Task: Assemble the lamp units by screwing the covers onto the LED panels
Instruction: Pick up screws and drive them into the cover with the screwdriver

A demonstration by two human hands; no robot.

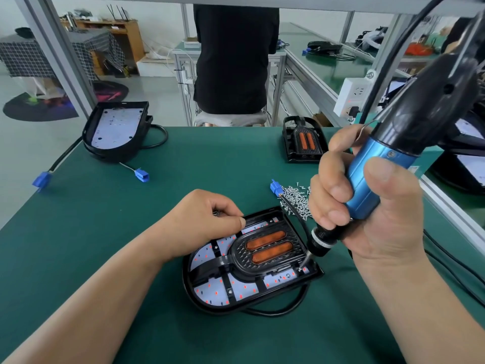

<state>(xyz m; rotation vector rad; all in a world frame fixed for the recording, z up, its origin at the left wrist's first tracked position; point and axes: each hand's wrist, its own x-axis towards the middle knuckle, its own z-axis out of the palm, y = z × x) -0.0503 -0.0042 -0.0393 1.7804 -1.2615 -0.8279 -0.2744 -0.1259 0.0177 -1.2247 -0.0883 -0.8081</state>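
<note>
Mat [131,232] dark green. Driver [372,174] blue w/ black top; cover [265,248] black, orange lenses. Panel [212,290] white w/ red dots.

- Just beyond the right hand [367,206] gripping the screwdriver [372,174], a screw pile [295,197] and blue connector [276,187] crowd the mat.
- Left of that grip, the left hand [204,222] covers the lamp unit [252,261] edge.
- Nearer, bare green mat [301,340] lies open.

A green table [110,232] holds a black lamp unit [252,261] near the front. A pile of small screws [295,197] lies just beside it. Two more lamp units sit at the back, one left [115,130], one right [304,140].
</note>
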